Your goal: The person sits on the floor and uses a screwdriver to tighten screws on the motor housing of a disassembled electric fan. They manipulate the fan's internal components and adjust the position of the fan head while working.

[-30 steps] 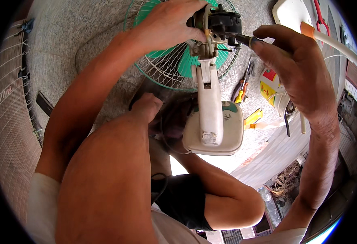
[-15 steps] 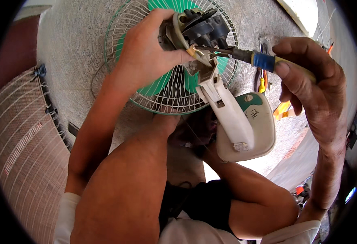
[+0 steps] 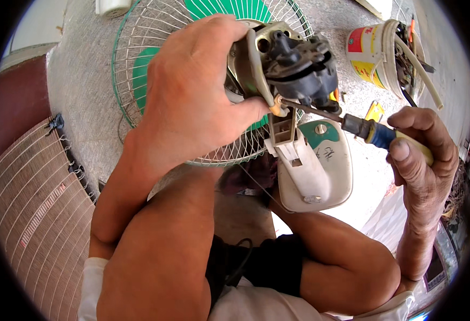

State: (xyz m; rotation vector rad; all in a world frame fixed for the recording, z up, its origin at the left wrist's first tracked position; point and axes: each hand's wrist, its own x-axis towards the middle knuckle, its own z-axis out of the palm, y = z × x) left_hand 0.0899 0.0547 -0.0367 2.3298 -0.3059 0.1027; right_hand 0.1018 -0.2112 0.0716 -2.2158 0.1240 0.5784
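My left hand (image 3: 186, 91) grips the fan's motor head (image 3: 296, 64), which has a metal body and black plastic housing. My right hand (image 3: 425, 171) holds a screwdriver (image 3: 384, 134) with a blue and yellow handle, its long shaft reaching to a small fitting (image 3: 277, 105) below the black housing; the exact contact point is too small to tell. Under the head is a cream neck (image 3: 302, 171) joined to a cream base (image 3: 334, 182) with a green panel. The round wire guard (image 3: 127, 53) with green blades (image 3: 219, 8) lies behind the motor, partly hidden by my left hand.
A white bucket (image 3: 368, 53) packed with tools stands at the upper right, near a yellow tool (image 3: 374, 111). A woven mat (image 3: 39, 208) lies on the left, a maroon surface (image 3: 18, 107) beyond it. My bent legs (image 3: 154, 251) frame the lower middle.
The motor head has tilted and sits lower in view, with my left hand still on it. My right hand and screwdriver have moved down and right, the handle now angled lower. The view has shifted.
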